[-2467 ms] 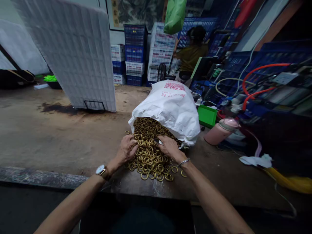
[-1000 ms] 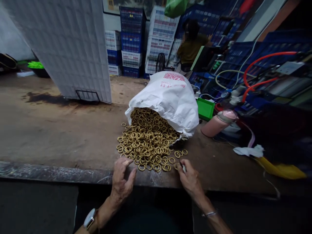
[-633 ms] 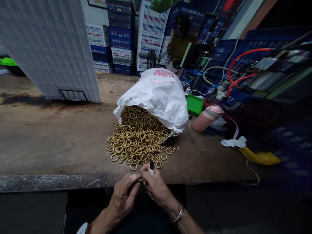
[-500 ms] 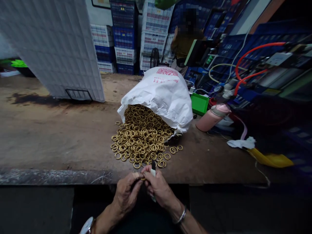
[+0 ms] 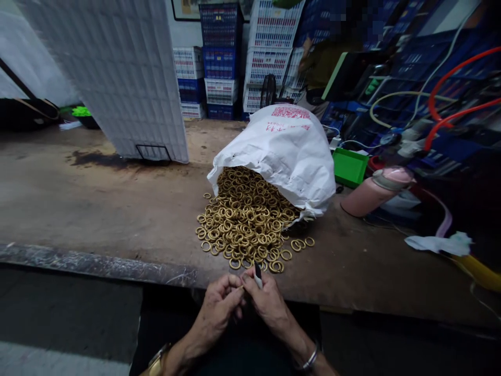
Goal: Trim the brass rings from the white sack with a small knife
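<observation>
Just off the front edge of the table, my left hand (image 5: 219,305) is closed in a pinch on a gold-coloured ring (image 5: 241,288), of which only a small edge shows between the fingers. My right hand (image 5: 270,300) meets it there, wrapped round a slim white tool with a dark flat end (image 5: 258,271), which looks like a small knife; most of it is hidden by the palm. Beyond both hands lies a heap of gold-coloured rings (image 5: 246,230), spilling from the mouth of a white woven sack (image 5: 285,156) lying on its side.
On the wooden table (image 5: 117,209) stand a grey ribbed panel (image 5: 148,94) at left and, at right, a pink bottle (image 5: 376,192) and a green tray (image 5: 349,167). Stacked crates (image 5: 221,62) line the back, where a person (image 5: 324,62) is partly visible beside red hoses (image 5: 438,104).
The view has swung left, so the scene sits further right. My hands stay together at the table edge; the left fingers have shifted on the ring and the tool shows less.
</observation>
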Demonstrator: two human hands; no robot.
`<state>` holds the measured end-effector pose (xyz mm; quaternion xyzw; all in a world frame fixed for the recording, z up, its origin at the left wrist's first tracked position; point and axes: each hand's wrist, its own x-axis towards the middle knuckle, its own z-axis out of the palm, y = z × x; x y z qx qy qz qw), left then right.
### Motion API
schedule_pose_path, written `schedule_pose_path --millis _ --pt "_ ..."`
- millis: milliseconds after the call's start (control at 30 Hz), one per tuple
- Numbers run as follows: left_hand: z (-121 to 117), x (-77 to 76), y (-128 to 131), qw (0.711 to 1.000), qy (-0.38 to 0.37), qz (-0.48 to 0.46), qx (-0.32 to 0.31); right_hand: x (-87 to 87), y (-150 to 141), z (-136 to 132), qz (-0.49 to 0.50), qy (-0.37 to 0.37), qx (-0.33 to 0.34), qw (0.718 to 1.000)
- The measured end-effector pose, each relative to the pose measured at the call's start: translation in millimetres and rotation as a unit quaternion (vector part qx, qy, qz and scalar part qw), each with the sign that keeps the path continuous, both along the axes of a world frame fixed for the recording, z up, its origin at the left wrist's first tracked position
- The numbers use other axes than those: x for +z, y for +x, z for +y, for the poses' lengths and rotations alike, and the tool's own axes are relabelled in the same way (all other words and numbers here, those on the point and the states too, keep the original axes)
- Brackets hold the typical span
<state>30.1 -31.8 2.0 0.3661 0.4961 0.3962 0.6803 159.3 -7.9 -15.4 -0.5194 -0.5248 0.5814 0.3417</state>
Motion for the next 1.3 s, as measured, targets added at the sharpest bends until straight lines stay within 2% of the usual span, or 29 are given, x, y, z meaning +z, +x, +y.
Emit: schedule_pose_path --millis 200,333,533,633,733,900,1033,1167,1300 --pt "-3.6 -3.2 -2.0 0.989 -0.046 -0.138 0.006 9.2 1.0 3.1 0.009 -0.014 0.011 1.0" --pt "-4.8 -2.9 -2.5 0.984 -0.062 -0.162 0.033 7.7 5.2 2.3 -0.099 0.068 -0.005 0.993" --pt "-2.2 0.3 -2.9 0.992 -0.034 -0.117 0.035 2.4 8.7 -9.4 -0.278 0.199 0.127 0.931" --pt "-1.0 1.0 -3.1 0.996 -0.035 -0.071 0.04 -1.6 7.0 -11.0 -0.324 0.238 0.127 0.907" --pt "-1.5 -0.6 -3.5 0.998 -0.005 -0.037 0.04 -4.6 5.5 -9.4 -0.34 0.262 0.122 0.895" --pt "-5.6 -3.7 -3.7 0.998 0.043 0.014 0.044 2.6 3.6 -8.1 -0.362 0.229 0.139 0.893" --pt "-9.3 -3.3 -5.8 0.998 0.056 0.029 0.017 8.7 1.8 -12.2 -0.383 0.2 0.154 0.888" --pt "-12.7 4.5 -9.1 0.997 0.068 0.028 -0.005 6.2 4.0 -14.9 -0.424 0.211 0.125 0.872" --pt "-15.8 16.4 -10.8 0.993 0.078 -0.014 -0.087 2.6 20.5 -6.5 -0.46 0.178 0.054 0.868"
